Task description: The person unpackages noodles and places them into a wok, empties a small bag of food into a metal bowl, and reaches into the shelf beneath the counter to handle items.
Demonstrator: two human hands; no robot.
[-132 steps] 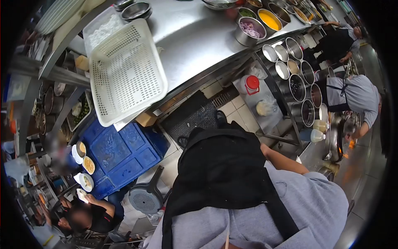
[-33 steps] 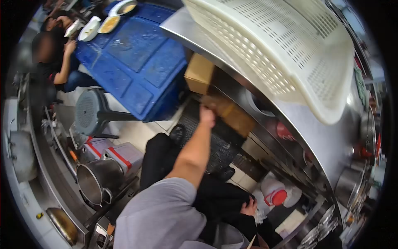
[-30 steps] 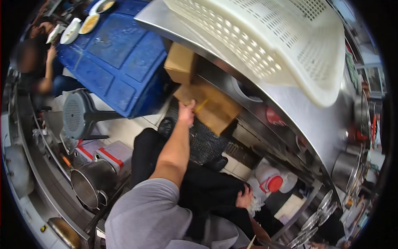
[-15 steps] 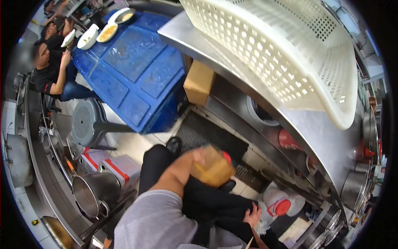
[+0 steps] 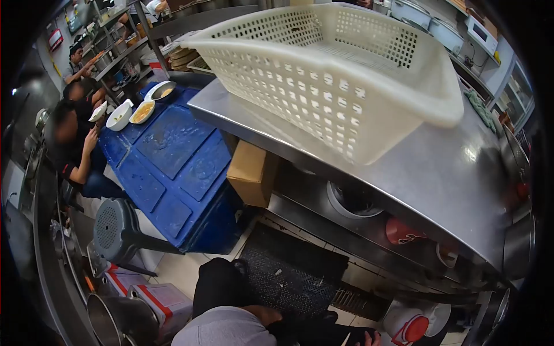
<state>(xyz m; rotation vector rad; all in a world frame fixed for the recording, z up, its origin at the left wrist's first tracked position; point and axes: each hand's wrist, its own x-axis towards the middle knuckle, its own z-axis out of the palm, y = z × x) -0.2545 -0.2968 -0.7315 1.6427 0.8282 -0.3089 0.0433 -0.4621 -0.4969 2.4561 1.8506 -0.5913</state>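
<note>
Of my left arm only a short stretch of forearm (image 5: 264, 315) shows past the grey sleeve, low between my knees. My left hand is hidden, and so is anything it may hold. My right hand (image 5: 369, 339) is cut off by the bottom edge; its fingers lie apart on my dark trouser leg (image 5: 323, 334), with nothing seen in them. Close to its right stands a white tub with a red lid (image 5: 415, 328).
A white perforated basket (image 5: 300, 109) sits on a steel table (image 5: 427, 179) ahead. Left of it are a blue lidded bin (image 5: 173, 155) carrying bowls (image 5: 119, 117), a grey stool (image 5: 114, 228) and a steel pot (image 5: 124, 320). A black mat (image 5: 288, 271) covers the floor. Seated people eat beyond.
The view has tilted upward, so my hands sit lower. The yellowish-brown object my left hand held is out of sight. My right hand stays on my leg.
</note>
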